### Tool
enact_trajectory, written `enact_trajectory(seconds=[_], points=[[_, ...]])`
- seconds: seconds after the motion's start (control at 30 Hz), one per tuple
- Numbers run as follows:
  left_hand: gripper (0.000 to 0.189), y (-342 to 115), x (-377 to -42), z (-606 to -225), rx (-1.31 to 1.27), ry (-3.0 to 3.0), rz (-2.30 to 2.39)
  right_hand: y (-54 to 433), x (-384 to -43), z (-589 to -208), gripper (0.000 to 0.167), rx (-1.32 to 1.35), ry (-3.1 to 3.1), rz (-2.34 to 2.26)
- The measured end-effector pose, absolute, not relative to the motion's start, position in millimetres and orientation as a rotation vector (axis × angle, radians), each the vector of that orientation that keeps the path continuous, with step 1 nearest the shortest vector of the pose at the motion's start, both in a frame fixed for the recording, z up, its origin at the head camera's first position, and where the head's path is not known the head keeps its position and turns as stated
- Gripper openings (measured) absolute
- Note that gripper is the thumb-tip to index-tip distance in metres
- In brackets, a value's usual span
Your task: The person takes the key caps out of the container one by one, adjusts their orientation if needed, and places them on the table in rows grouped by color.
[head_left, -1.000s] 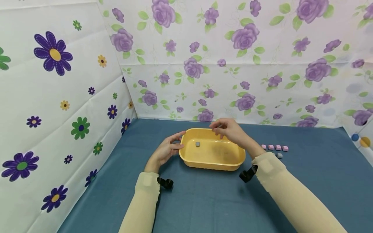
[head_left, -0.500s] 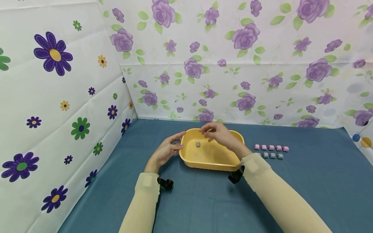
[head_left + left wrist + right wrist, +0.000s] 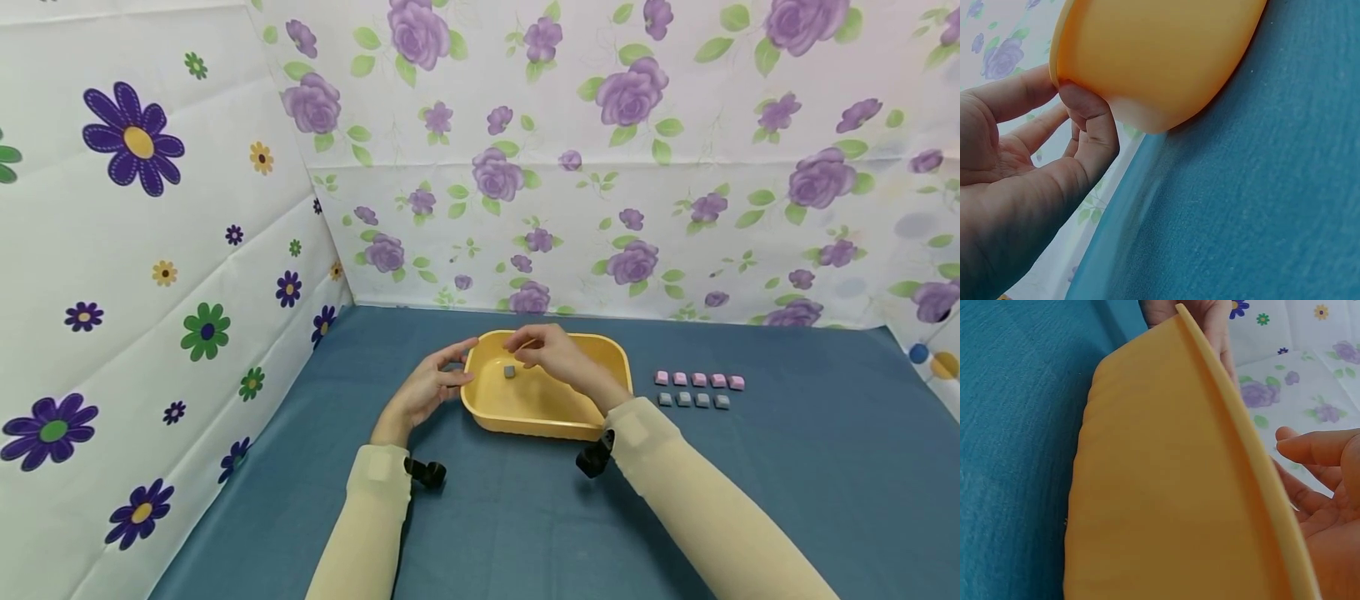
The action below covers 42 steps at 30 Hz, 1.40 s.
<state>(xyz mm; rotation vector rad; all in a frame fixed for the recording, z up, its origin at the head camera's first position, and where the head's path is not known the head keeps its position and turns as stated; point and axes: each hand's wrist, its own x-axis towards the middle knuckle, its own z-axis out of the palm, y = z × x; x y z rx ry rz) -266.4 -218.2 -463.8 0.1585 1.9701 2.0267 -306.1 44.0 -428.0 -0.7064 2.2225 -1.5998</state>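
A yellow oblong basin point(image 3: 525, 425) rests on the blue cloth, with one small grey block point(image 3: 509, 372) on its floor towards the left. At the basin's left end my left hand point(image 3: 423, 387) pinches the rim; the left wrist view has its thumb point(image 3: 1088, 106) against the outer wall and the index finger at the edge. My right hand point(image 3: 553, 354) hovers over the basin, close above and right of the grey block. Its fingers bend loosely, and nothing shows between them in the right wrist view, where the basin wall hides part of the hand.
Right of the basin lie two neat rows of small keycap-like blocks: several pink blocks point(image 3: 699, 380) behind and several grey blocks point(image 3: 683, 400) in front. A floral sheet point(image 3: 570, 233) hangs behind the cloth, another flowered sheet point(image 3: 247, 333) along the left side.
My right hand has moved left and slightly nearer over the basin, uncovering the block rows its wrist partly hid. The left hand, basin and the block inside have stayed in place.
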Motion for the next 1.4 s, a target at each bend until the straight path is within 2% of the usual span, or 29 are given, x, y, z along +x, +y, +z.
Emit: enact_trajectory(seconds=[1.4], points=[[0.064,-218.5,-264.6,-461.8,0.197,1.958,2.026,35.0,-311.4,-459.3,0.03,-0.726,2.273,-1.532]])
